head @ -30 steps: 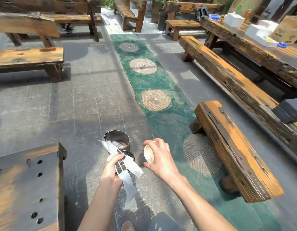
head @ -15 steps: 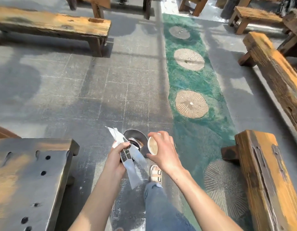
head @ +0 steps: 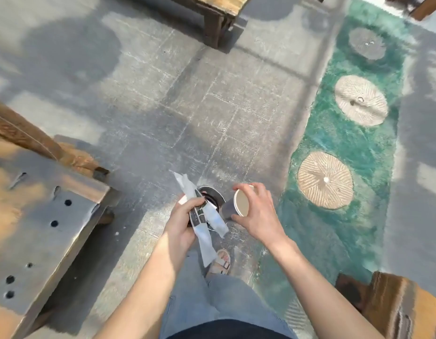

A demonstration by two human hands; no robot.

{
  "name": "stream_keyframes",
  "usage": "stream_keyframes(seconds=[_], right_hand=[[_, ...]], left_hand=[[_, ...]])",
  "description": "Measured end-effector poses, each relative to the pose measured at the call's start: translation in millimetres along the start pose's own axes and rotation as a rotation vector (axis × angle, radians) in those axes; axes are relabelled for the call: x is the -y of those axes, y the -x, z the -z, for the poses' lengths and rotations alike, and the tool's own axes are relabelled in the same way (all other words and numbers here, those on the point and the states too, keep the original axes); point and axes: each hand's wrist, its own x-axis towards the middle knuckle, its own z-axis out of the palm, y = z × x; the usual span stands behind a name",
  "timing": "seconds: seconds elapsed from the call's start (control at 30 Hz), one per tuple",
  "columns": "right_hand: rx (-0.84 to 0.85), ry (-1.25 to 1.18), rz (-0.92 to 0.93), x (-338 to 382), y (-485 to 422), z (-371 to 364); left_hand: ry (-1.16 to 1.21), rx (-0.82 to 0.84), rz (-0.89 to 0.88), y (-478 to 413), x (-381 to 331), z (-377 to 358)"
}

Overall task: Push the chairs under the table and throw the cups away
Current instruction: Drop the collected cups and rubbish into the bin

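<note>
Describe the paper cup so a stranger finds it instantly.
Beside the green floor strip, both hands hang over a round metal bin. The right hand holds the paper cup: dark outside, white rim, unlike the wrappers in the left hand.

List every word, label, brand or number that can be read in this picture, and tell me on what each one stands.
Nothing here can be read.
Wrappers held in the left hand: a dark printed panel with pale marks, too blurred to read.
Paper cup held in the right hand: no print shows on the side in view.
</note>
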Motion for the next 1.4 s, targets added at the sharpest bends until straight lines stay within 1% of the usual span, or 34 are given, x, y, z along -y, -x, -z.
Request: stream_keyframes(seconds=[0.17,0.3,0.4,0.5,0.63,0.73,0.83,0.93,1.0,1.1,1.2,1.3,1.4], right_hand=[[0.058,0.074,0.019,-5.5,-43.1,-3.5],[0.131,0.078,0.089,-8.9,-76.9,-8.0],[0.206,0.130,0.140,-15.6,-105.1,-14.4],[0.293,0.150,0.251,-20.4,-135.1,-20.2],[0.457,0.179,0.393,-27.3,-176.3,-28.1],[0.583,0.168,0.532,-33.6,-199.1,-38.8],[0.660,0.215,0.657,-41.6,-214.7,-47.9],[0.747,0.262,0.724,-47.6,-229.3,-60.4],[0.788,0.276,0.744,-59.2,-237.8,-78.1],[0.840,0.303,0.748,-87.5,-248.7,-120.8],[0.899,0.420,0.735,-132.9,-263.4,-181.0],[0.989,0.484,0.658,-175.7,-280.7,-235.1],[1.014,0.586,0.696,-220.5,-301.2,-289.6]], left_hand=[[0.044,-0.060,0.007,-33.2,-10.7,-4.3],[0.058,-0.097,0.015,-56.6,-15.4,-3.0],[0.109,-0.127,-0.052,-70.0,-16.9,-1.9],[0.202,-0.185,-0.122,-83.1,-12.5,-0.4],[0.321,-0.279,-0.196,-98.7,7.2,-8.2],[0.467,-0.373,-0.270,-106.6,27.5,-18.1],[0.605,-0.475,-0.306,-116.6,52.5,-27.0],[0.774,-0.563,-0.355,-138.8,78.4,-26.6],[0.862,-0.633,-0.370,-157.9,92.2,-24.4],[0.952,-0.754,-0.297,-202.4,118.9,-5.3],[1.018,-0.768,-0.195,-266.9,160.5,24.2],[1.021,-0.749,-0.139,-319.6,187.8,50.2],[1.016,-0.798,-0.132,-389.4,225.6,87.9]])
